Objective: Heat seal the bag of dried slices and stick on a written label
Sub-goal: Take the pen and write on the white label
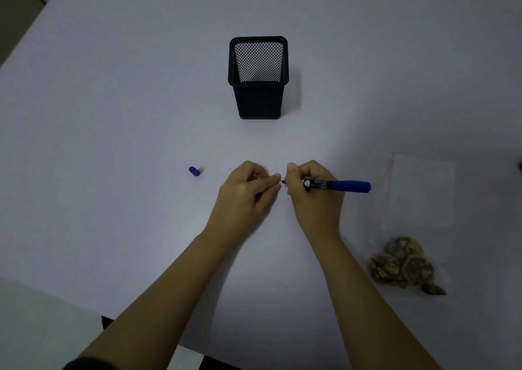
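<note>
My right hand (313, 191) grips a blue marker (339, 185), its barrel pointing right and its tip down at a small white label (282, 183). My left hand (248, 191) pinches that label between fingertips and thumb; most of the label is hidden by both hands. The marker's blue cap (194, 171) lies on the table to the left. The clear bag (418, 220) lies at the right, with brown dried slices (401, 265) bunched at its near end.
A black mesh pen holder (258, 78) stands upright behind my hands, with nothing visible inside. The white table (113, 143) ends at the near left edge and at the far left corner.
</note>
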`<state>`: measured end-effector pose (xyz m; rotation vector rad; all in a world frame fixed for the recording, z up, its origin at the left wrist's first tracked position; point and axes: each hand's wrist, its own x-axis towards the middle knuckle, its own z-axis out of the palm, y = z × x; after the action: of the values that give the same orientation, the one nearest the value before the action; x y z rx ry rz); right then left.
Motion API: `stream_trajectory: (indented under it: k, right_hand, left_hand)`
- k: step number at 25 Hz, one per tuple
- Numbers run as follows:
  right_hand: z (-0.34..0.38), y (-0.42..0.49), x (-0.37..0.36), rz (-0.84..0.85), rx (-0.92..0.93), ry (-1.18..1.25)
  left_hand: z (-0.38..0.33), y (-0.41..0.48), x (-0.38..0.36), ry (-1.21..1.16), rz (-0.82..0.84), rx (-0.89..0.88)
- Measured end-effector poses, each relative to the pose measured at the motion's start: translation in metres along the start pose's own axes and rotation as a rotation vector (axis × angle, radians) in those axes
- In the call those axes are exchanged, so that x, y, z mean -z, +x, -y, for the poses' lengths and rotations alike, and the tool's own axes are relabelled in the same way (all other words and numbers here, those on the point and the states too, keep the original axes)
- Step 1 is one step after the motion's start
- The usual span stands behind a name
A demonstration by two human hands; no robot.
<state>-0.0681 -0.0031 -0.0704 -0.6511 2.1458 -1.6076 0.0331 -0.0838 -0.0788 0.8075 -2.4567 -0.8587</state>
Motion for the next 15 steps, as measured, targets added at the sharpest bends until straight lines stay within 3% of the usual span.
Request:
stream_trajectory:
  k: [15]
  right_hand:
    - [-0.006,-0.0031,-0.0025,-0.019,0.147,-0.135]
  left_hand:
    - [0.0,0.0002,0.0,0.005,-0.012,-0.01]
